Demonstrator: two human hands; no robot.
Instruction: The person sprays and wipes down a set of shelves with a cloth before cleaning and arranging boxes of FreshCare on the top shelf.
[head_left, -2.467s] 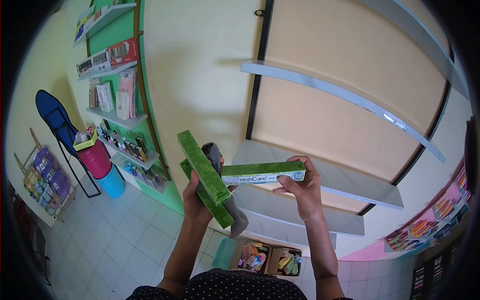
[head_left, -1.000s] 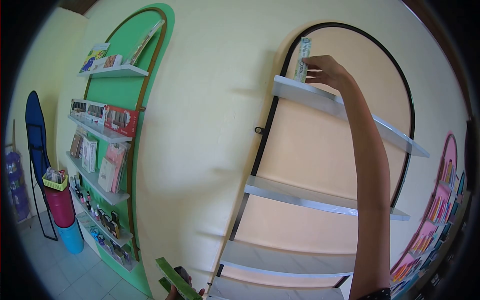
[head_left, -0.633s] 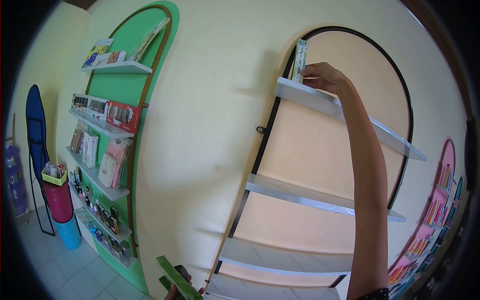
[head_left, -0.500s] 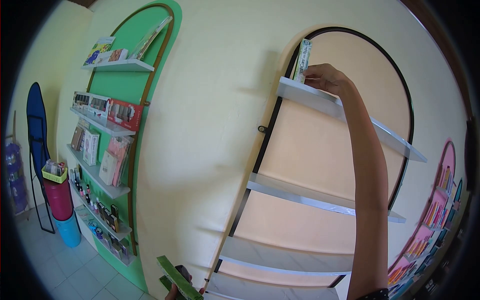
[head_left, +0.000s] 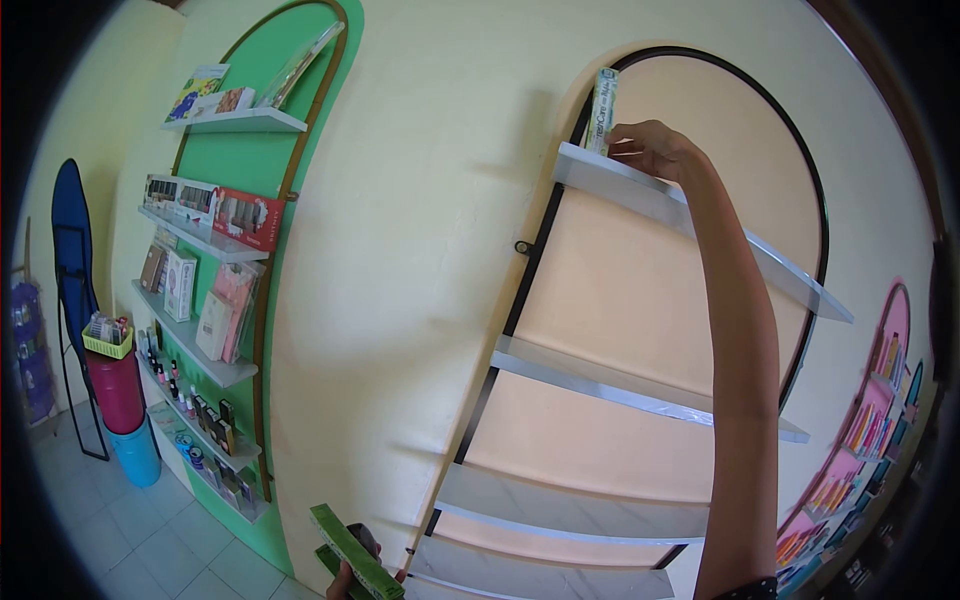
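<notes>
A slim white-and-green box [head_left: 600, 112] stands upright at the left end of the top grey shelf [head_left: 625, 182] in the black-framed arch. My right hand [head_left: 650, 148] is raised to it, fingertips at its lower right side, the other fingers bent. Low in the view, at the bottom edge, my left hand [head_left: 345, 582] is wrapped round green boxes [head_left: 352, 552] and a dark rounded object [head_left: 364, 540]; part of that hand is cut off by the frame.
Lower grey shelves [head_left: 600, 380] span the arch below. At left, a green arched display [head_left: 225, 158] holds boxes and small bottles. A blue board [head_left: 72, 235], a red bin [head_left: 118, 390] and a blue bucket [head_left: 134, 457] stand beside it. A pink display [head_left: 868, 425] is far right.
The view has shifted slightly, so the shelves appear a little higher. My right hand stays at the upright box, and my left hand keeps its hold on the green boxes.
</notes>
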